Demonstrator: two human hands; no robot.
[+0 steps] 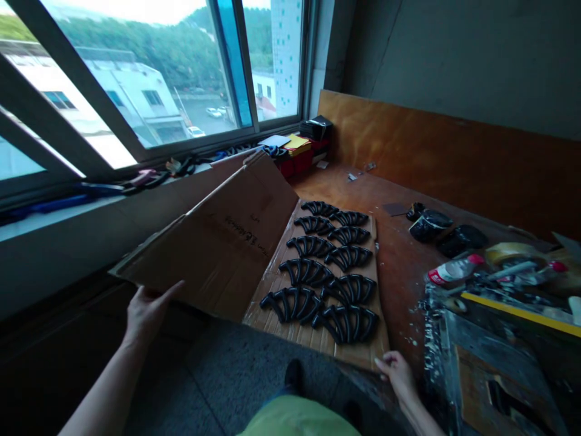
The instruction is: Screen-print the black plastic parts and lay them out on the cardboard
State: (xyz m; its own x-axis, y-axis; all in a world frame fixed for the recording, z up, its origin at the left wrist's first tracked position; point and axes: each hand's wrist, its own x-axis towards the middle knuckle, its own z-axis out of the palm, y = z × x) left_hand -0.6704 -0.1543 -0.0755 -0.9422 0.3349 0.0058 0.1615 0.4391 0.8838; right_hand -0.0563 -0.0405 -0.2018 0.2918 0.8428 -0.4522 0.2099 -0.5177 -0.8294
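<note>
A large sheet of cardboard (222, 242) lies folded along a crease, its left flap tilted up toward the window wall and marked with dark handwriting. My left hand (147, 309) grips the near left edge of that flap, thumb on top and the other fingers hidden beneath. At the near right corner of the flat part, my right hand (396, 370) pinches the edge. Several black, curved, ribbed pieces (347, 324), shaped like fans, rest in two columns on the flat part, between my hands.
A brown work table (399, 290) runs under the cardboard. To the right are a plastic bottle (455, 269), dark round containers (430, 225), a tape roll (515, 257) and a paint-spattered board (490, 363). Tools and clutter line the windowsill (59, 227); red boxes (297, 162) stand at the back.
</note>
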